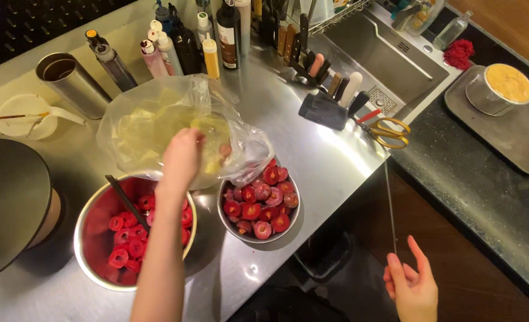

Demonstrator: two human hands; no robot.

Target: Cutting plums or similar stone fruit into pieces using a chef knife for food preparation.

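Observation:
My left hand (182,156) reaches into the mouth of a clear plastic bag (145,119) with yellowish contents. Its fingertips are hidden by the film, so I cannot tell whether they hold anything. Below the arm, a large steel bowl (88,229) holds red fruit pieces and a dark-handled utensil (124,200). Just right of it is a smaller steel bowl (224,211) filled with several cored red fruits (258,209). My right hand (412,286) is low at the right, off the counter. It pinches a long thin metal skewer (389,203) that points upward.
At the back are several bottles (187,42), a steel cup (70,83) and a white bowl (22,116). A dark round lid (8,203) lies left. A knife block (324,110), yellow-handled scissors (389,132) and a sink (383,53) are right. A cake tin (503,89) sits on a tray.

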